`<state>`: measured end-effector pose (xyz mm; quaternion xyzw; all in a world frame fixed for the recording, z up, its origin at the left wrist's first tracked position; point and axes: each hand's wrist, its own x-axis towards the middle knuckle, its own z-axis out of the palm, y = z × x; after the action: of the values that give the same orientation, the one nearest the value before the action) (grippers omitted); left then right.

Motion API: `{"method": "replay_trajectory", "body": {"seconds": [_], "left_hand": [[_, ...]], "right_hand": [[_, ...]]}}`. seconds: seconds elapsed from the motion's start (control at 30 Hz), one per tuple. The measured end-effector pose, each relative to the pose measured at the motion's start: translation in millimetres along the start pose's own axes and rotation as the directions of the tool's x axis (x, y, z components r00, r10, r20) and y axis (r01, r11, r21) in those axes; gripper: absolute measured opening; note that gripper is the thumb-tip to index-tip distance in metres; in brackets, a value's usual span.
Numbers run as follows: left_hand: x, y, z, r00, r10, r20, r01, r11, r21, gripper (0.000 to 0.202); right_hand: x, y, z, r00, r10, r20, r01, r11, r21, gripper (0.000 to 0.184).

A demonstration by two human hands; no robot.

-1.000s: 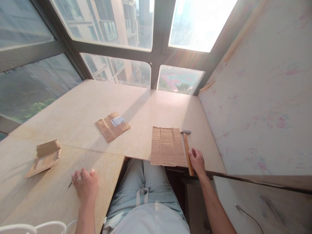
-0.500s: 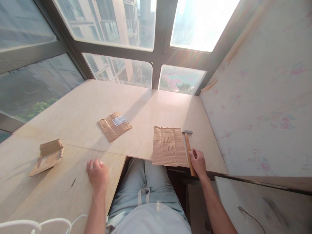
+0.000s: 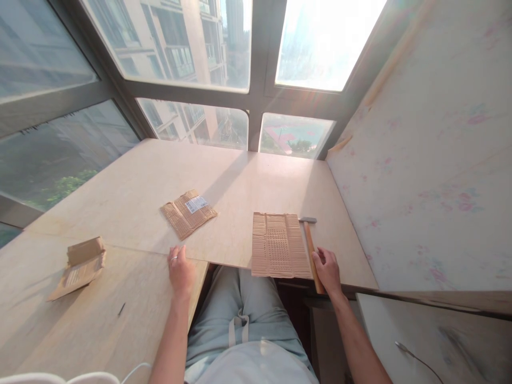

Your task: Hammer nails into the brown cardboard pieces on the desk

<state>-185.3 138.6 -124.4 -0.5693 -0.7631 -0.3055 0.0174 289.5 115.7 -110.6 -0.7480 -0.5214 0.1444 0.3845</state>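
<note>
A hammer point(image 3: 314, 261) with a wooden handle and grey metal head lies along the right edge of a flat corrugated cardboard sheet point(image 3: 276, 245) dotted with rows of small holes. My right hand point(image 3: 328, 271) rests beside the hammer, its thumb against the handle and its loosely bent fingers not wrapped round it. Over on the left, my left hand point(image 3: 181, 270) is above the table near its inner edge, fingers loosely bent and holding nothing. Just beyond it is a second cardboard piece point(image 3: 184, 216) with a white printed label.
A folded cardboard piece point(image 3: 82, 261) stands partly raised on the left, with a small dark thin object point(image 3: 121, 309) nearer me. White looped tubing point(image 3: 92, 377) fills the lower left corner. A cable point(image 3: 416, 354) lies on the white surface at lower right. Windows and a papered wall border the table point(image 3: 232, 234).
My left hand has moved right and forward, towards the labelled cardboard. My right hand, the hammer and the holed sheet keep their places. The view has tilted up slightly.
</note>
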Motion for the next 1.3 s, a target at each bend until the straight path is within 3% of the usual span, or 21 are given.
{"method": "replay_trajectory", "body": {"seconds": [0.17,0.37,0.53,0.67,0.77,0.9,1.03,1.1,1.17,1.3], "left_hand": [[6.5,0.5,7.4,1.000,0.022,-0.005,-0.022,1.000,-0.016,0.043],[2.7,-1.6,1.3,0.998,0.006,-0.058,-0.010,0.998,-0.054,0.036],[-3.7,-7.3,-16.5,0.997,-0.022,-0.071,0.020,1.000,-0.024,0.043],[-15.4,-13.9,-45.5,0.984,-0.106,-0.141,0.113,0.992,0.047,0.048],[-29.6,-20.0,-73.2,0.957,-0.206,-0.206,0.233,0.965,0.119,0.050],[-50.3,-32.3,-103.4,0.890,-0.388,-0.240,0.437,0.876,0.205,0.053],[-64.9,-46.4,-115.7,0.797,-0.577,-0.176,0.603,0.753,0.262,0.058],[-69.3,-51.5,-116.4,0.779,-0.614,-0.128,0.621,0.727,0.292,0.061],[-71.9,-55.3,-115.0,0.805,-0.583,-0.112,0.585,0.747,0.318,0.064],[-74.4,-61.9,-108.2,0.906,-0.414,-0.087,0.419,0.847,0.329,0.059]], "right_hand": [[-1.5,-3.9,0.8,0.999,-0.019,-0.028,0.019,1.000,-0.017,0.042],[-2.7,-5.2,-0.1,1.000,-0.005,-0.023,0.004,1.000,-0.017,0.046],[-1.9,-4.4,-1.6,1.000,-0.011,-0.012,0.011,1.000,-0.008,0.045],[-1.8,-5.2,-2.8,1.000,-0.014,-0.008,0.014,1.000,-0.004,0.046],[-2.1,-6.0,-3.6,1.000,-0.011,-0.005,0.011,1.000,-0.005,0.046],[-2.1,-5.5,-4.4,1.000,-0.020,0.005,0.020,1.000,-0.007,0.047],[-1.6,-3.9,-5.2,0.999,-0.037,0.008,0.037,0.999,-0.014,0.045],[-1.4,-3.8,-5.6,0.999,-0.040,0.007,0.040,0.999,-0.018,0.044],[-1.3,-4.3,-6.1,0.999,-0.040,0.009,0.040,0.999,-0.017,0.045],[-2.0,-5.5,-7.1,0.999,-0.031,0.018,0.031,0.999,-0.010,0.047]]}}
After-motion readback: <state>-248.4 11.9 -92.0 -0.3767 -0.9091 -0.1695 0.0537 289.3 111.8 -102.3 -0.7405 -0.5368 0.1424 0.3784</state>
